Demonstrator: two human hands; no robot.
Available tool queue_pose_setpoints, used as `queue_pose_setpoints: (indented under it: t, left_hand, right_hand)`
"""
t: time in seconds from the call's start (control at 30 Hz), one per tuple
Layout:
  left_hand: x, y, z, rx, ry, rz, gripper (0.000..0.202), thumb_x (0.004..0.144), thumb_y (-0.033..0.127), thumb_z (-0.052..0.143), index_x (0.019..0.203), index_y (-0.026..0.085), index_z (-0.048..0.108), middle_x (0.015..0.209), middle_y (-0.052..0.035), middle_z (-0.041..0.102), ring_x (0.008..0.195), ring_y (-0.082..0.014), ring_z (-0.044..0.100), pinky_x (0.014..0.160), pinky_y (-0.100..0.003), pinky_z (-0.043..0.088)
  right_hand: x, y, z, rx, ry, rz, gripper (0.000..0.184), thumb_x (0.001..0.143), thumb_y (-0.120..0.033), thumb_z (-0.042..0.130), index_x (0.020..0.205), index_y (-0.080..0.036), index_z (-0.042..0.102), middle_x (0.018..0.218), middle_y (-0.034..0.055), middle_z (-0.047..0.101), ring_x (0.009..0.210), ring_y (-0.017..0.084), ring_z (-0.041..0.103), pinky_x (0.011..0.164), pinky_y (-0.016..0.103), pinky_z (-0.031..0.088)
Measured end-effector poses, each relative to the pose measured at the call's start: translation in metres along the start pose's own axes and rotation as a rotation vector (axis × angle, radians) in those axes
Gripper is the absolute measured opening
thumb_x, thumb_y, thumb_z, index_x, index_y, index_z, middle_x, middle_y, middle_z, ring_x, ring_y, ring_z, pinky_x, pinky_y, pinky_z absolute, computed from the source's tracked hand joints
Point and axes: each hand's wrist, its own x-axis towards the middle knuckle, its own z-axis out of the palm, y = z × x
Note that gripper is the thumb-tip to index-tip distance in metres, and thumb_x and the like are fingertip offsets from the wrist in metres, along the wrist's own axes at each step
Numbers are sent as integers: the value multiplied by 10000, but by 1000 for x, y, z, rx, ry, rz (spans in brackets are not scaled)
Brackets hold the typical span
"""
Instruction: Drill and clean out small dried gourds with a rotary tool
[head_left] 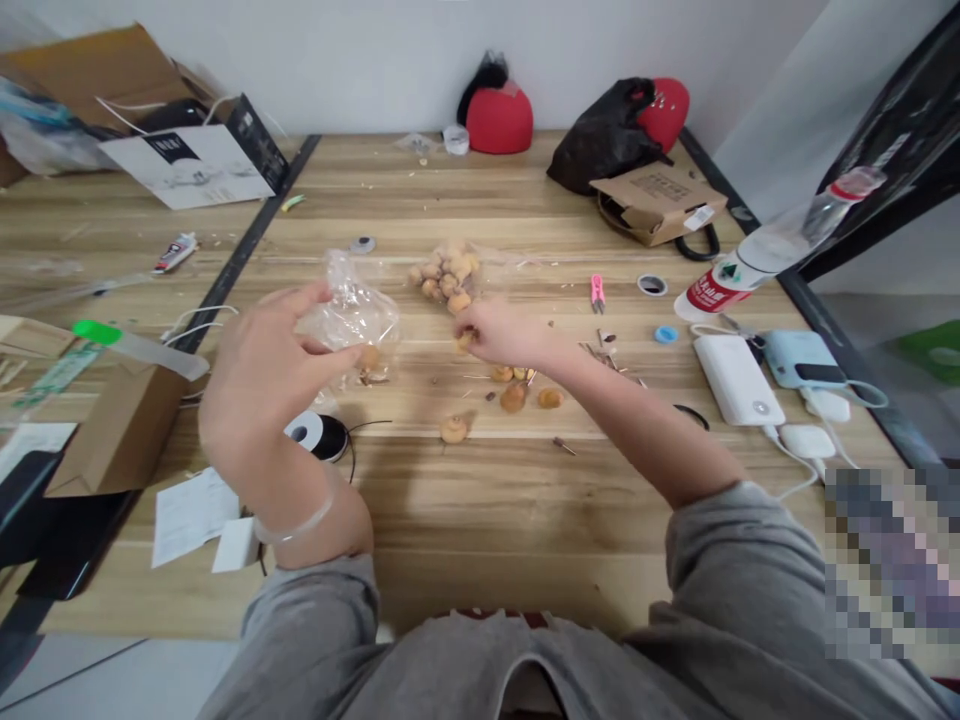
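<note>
My left hand (262, 375) is raised, thumb and fingers apart, beside a crumpled clear plastic bag (360, 305). Just past the thumb tip lies a round tan piece (370, 357); whether it is inside the bag I cannot tell. My right hand (495, 332) has its fingers pinched on a small yellowish-tan piece (466, 342), mostly hidden by them. Right behind it sits a clear bag of round tan nut-like pieces (450, 275). On the near side are loose tan pieces (513, 397), a single rounded one (454, 429) and several thin brown sticks (600, 357).
A black-thread spool (328, 437) is near my left wrist. Pink snips (597, 292), a tape roll (652, 285) and a blue cap (665, 335) lie rightward. Farther right are a bottle (720, 285) and a white power bank (739, 378) with cables. A cardboard box (660, 203) stands behind.
</note>
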Motion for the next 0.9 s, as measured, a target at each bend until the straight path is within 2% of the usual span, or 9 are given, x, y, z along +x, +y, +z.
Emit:
queue_pose_setpoints:
  t: [0.1,0.23,0.33,0.4,0.47,0.6,0.73,0.8,0.9]
  left_hand:
    - [-2,-3,-4,-13,20,-21,670,746,436,646,1351,158,562,1327,-85,637,1004,-262,663,1074,-380,403]
    - [-4,-7,-6,10,32,-67,705,735,468,659,1364,168,552,1145,-67,715,990,-256,664,1073,-387,412]
    - [-3,-11,-5,5,68,-51,668,727,491,656,1315,180,591,1087,-67,729,1119,-297,627,1107,-405,384]
    - [-2,-13,-4,-6,81,-28,643,727,481,654,1294,182,606,1195,-72,698,1108,-296,635,1123,-401,369]
    - [-2,-13,-4,-14,69,-14,661,735,470,656,1315,162,590,1263,-89,667,1052,-282,651,1113,-406,377]
    - [-3,-10,-5,-27,42,-35,711,735,466,677,1363,154,554,1181,-92,695,979,-268,659,1033,-409,438]
    - [-3,-7,-5,-9,38,11,682,762,467,650,1353,138,566,1249,-107,667,1116,-295,619,1050,-386,422]
    - [-4,-7,-6,-7,30,6,676,765,472,645,1351,145,566,1209,-97,686,1086,-287,624,1044,-388,427]
    - [-5,-5,-9,-17,10,-41,675,755,454,655,1355,160,560,974,-61,730,943,-261,643,1007,-410,446]
  right_hand:
    - [31,-4,18,-108,-188,4,331,759,-41,553,1027,-148,716,1046,115,710,823,199,638,681,281,410]
    - [41,-4,33,-137,-270,10,186,782,-75,598,918,-131,712,883,108,704,741,200,627,628,281,400]
    - [34,-3,22,-145,-254,25,270,799,-202,685,1066,-162,677,1002,106,689,832,210,631,669,277,432]
    - [25,-2,9,-157,-205,43,413,799,-318,729,1167,-158,631,1114,135,659,938,245,625,723,296,455]
    - [15,-1,-1,-181,-163,90,454,791,-388,748,1137,-115,638,1121,172,649,995,293,618,753,328,466]
    - [-1,1,0,-149,-255,227,284,700,-189,800,941,-76,700,988,192,693,891,313,651,686,338,470]
    - [-7,9,7,-41,-254,224,160,700,15,627,784,-76,729,839,147,731,753,245,679,639,307,481]
    - [-11,16,1,24,-219,191,197,723,-4,592,791,-101,749,804,96,745,740,205,690,665,286,506]
    - [-24,27,-10,269,-136,104,164,773,-137,646,879,-151,770,803,31,763,729,149,702,686,248,547]
